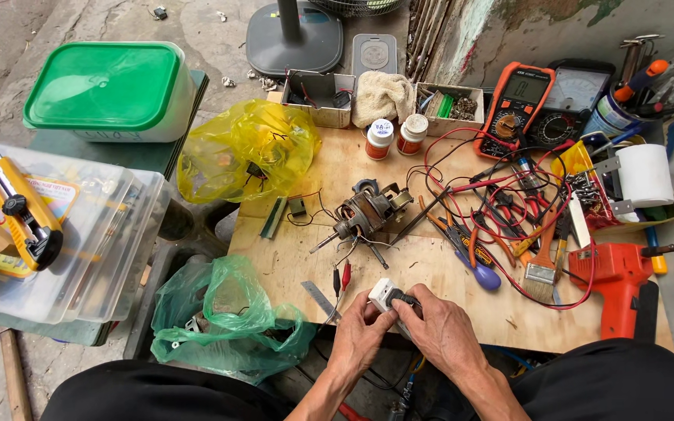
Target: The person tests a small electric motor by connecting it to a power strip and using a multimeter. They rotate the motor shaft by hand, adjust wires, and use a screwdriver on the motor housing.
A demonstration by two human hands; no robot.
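Head view, looking down on a low wooden board (431,288) used as a workbench. At lower centre of the frame, the left hand (359,331) and the right hand (440,331) meet at the near edge of the board, both closed around a small white switch box (384,295) with a dark knob on its right end. The left fingers curl under and against the box's near side; the right thumb and forefinger pinch the dark knob (how tightly cannot be judged).

Just above the hands, at mid-frame, lies a small electric motor (364,210) with bare copper windings, its shaft pointing to lower left. A red and a black alligator clip (342,278) hang between motor and switch box, beside a short steel ruler (321,300).

Right of centre: a tangle of red test leads (509,191), pliers, a blue-handled screwdriver (477,269), a paintbrush (542,261) and an orange electric drill (622,284). Upper right: an orange digital multimeter (515,109) beside a black analogue meter (573,101).

Upper centre: two small jars (395,136), a folded cloth (382,97). Left of the board: a yellow plastic bag (247,152), a green plastic bag (228,320), a green-lidded tub (107,90) and a clear bin bearing a yellow utility knife (21,210).
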